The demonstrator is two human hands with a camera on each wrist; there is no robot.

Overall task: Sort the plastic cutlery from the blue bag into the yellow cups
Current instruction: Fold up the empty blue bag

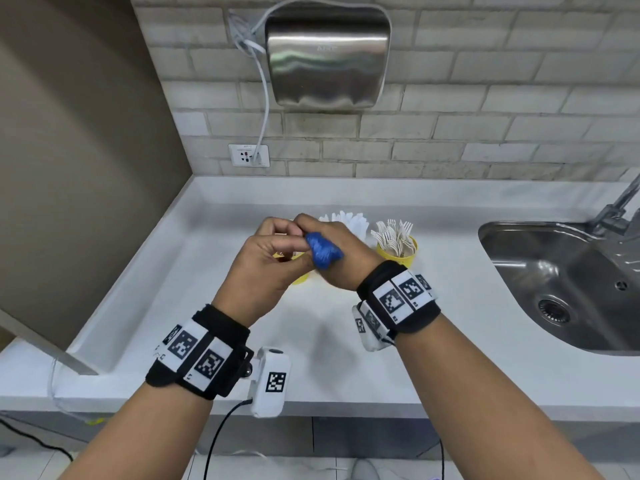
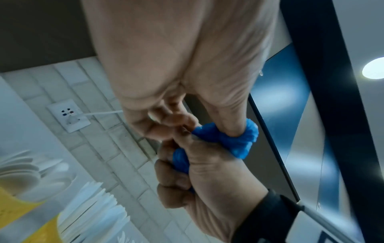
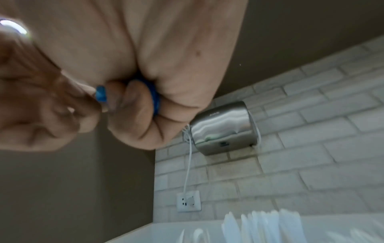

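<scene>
The blue bag (image 1: 322, 251) is crumpled into a small wad, held above the counter between both hands. My right hand (image 1: 341, 237) grips most of it in a fist, and the bag (image 2: 239, 139) bulges out past the thumb. My left hand (image 1: 278, 242) pinches one end of the wad. In the right wrist view the bag (image 3: 156, 98) only peeks between curled fingers. A yellow cup (image 1: 401, 259) full of white forks (image 1: 394, 235) stands just right of the hands. White knives (image 1: 346, 220) rise behind them. Another yellow cup (image 1: 300, 278) is mostly hidden under my left hand.
A steel sink (image 1: 571, 289) with a faucet (image 1: 620, 206) takes up the counter's right side. A hand dryer (image 1: 329, 57) hangs on the brick wall, its cable running to a socket (image 1: 248, 155). A brown wall closes the left side of the white counter (image 1: 329, 341).
</scene>
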